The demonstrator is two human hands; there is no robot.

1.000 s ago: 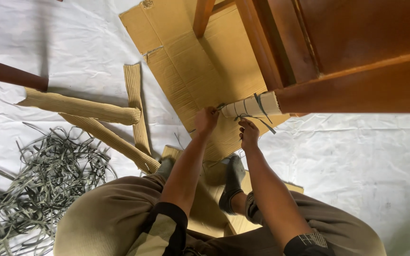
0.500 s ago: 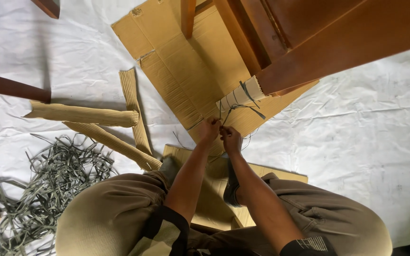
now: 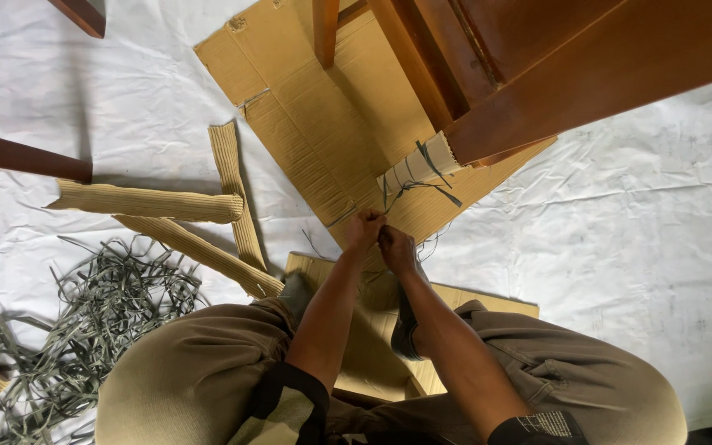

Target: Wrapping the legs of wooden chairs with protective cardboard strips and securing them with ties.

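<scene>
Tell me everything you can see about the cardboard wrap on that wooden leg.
The cardboard wrap is a pale, ribbed corrugated sleeve rolled around the end of a reddish-brown wooden leg, lying tilted above the flat cardboard sheet. Thin grey-green straps cross it, loose ends trailing toward the left hand and right hand, which pinch them just below the wrap.

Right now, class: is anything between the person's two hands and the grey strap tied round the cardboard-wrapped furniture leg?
Nothing visible. The left hand and right hand already pinch the thin grey plastic strap, which runs clear up to the corrugated cardboard wrap on the brown wooden leg.
</scene>
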